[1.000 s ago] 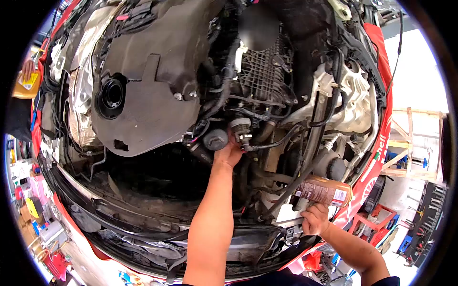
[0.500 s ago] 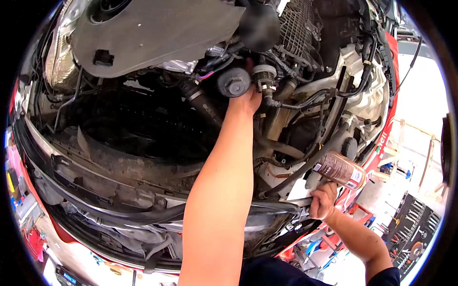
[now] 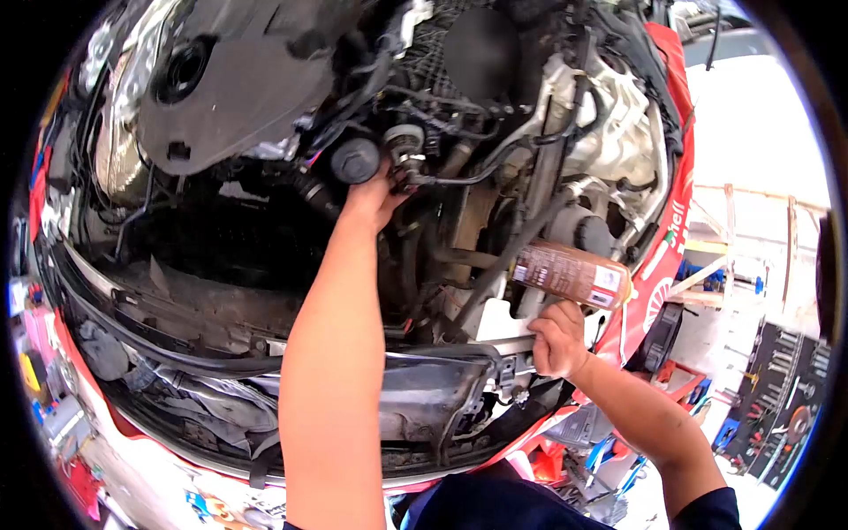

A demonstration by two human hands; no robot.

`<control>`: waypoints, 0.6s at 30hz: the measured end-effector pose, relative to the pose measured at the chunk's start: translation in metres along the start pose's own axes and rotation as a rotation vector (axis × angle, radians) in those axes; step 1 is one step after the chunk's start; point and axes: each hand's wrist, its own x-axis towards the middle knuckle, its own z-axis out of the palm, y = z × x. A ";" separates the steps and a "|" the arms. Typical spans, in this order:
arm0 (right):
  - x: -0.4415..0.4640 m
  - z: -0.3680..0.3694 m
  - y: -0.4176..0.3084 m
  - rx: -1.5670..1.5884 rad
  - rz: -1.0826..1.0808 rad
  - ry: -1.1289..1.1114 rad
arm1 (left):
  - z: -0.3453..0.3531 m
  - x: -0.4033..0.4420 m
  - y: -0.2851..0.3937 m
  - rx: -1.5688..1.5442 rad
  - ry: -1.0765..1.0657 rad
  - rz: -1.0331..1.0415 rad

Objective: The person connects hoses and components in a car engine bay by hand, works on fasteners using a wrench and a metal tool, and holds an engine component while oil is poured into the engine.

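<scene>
My left hand (image 3: 374, 199) reaches deep into the engine bay, beside a round black cap (image 3: 356, 161) with a raised centre. Its fingers are hidden among the hoses and a fitting with a pale ring (image 3: 405, 140), so I cannot tell what they touch. My right hand (image 3: 559, 340) is curled closed by the front edge of the bay, next to a white bracket (image 3: 499, 322). Whatever it may hold is hidden. Just above it lies a brown can (image 3: 572, 276) with a printed label, on its side.
A large grey engine cover (image 3: 230, 97) spans the upper left. Black hoses (image 3: 481, 177) run across the bay. Red protective covers (image 3: 658, 274) drape the fender. At the right, a black tool board (image 3: 777, 389) holds several wrenches.
The view has shifted, so the engine bay, can and both hands appear further left. My left hand stays by the black cap, and my right hand stays closed near the can.
</scene>
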 end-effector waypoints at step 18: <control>-0.013 -0.001 0.008 0.011 0.003 0.035 | 0.000 -0.051 -0.045 1.416 0.337 0.875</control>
